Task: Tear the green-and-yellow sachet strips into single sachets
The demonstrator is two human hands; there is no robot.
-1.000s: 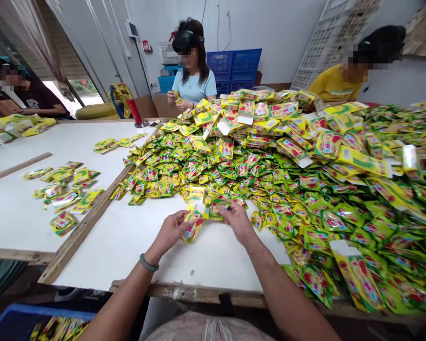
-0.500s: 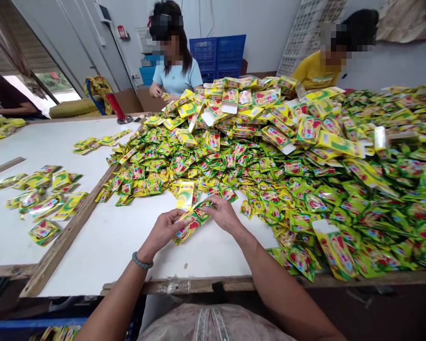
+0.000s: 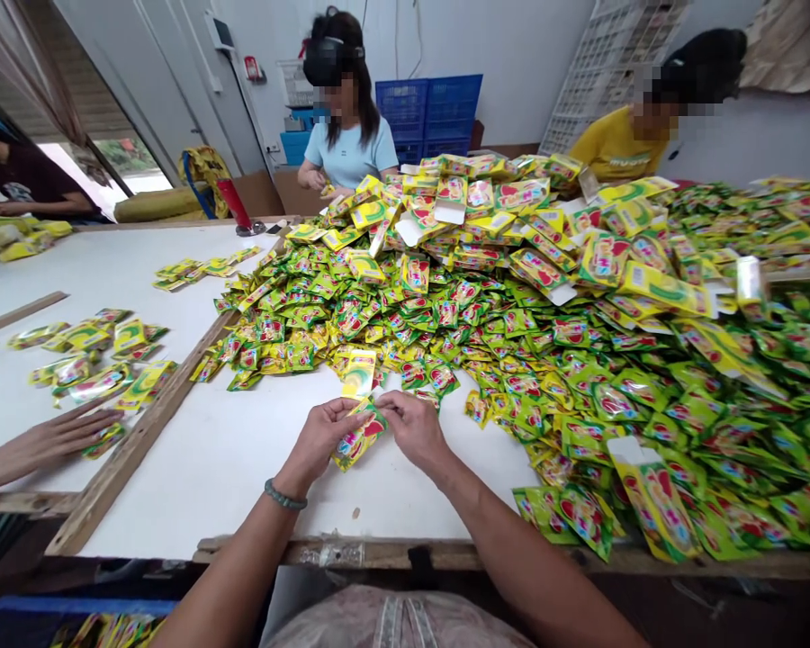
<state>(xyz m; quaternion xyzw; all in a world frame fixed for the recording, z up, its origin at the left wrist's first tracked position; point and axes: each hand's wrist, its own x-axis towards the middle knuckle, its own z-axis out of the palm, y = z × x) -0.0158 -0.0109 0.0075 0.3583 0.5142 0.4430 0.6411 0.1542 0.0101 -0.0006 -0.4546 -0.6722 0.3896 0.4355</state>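
Over the white tabletop, my left hand is closed on a small green and yellow packet with red printing, thumb on top. The fingers of my right hand are pinched together at the packet's upper right edge; the fingertips partly hide that spot. Just beyond my left fingers a yellow box with a green curved print stands out; whether the left fingers also grip it I cannot tell. Past both hands rises a big heap of similar green packets.
Yellow printed boxes lie atop the heap; one open-ended box rests at the near right. Left of a wooden strip, another person's hand touches packets. A blue crate stands below the table. Co-workers sit opposite.
My right hand has moved closer to my left, and less of the packet shows between them. At the left, another person's hand has come in over the packets. The view has shifted slightly.
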